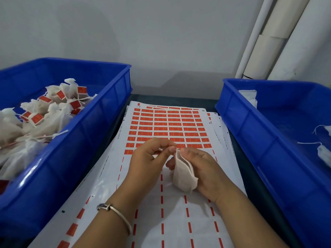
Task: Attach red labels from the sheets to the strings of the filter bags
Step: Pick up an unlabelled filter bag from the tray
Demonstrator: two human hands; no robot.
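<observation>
A white filter bag (183, 176) lies in my right hand (206, 172), whose fingers curl around it above the label sheet (166, 126). My left hand (150, 158) pinches the bag's string at the bag's top, thumb and forefinger pressed together. The sheet holds rows of red labels in its far half; the near half is stripped down to red dashes. Whether a label is on the string is hidden by my fingers.
A blue crate (100, 111) on the left holds several filter bags with red labels (37, 118) attached. A blue crate (250, 122) on the right holds a few unlabelled bags (323, 154). More sheets lie stacked under the top one. White rolls lean at the back right.
</observation>
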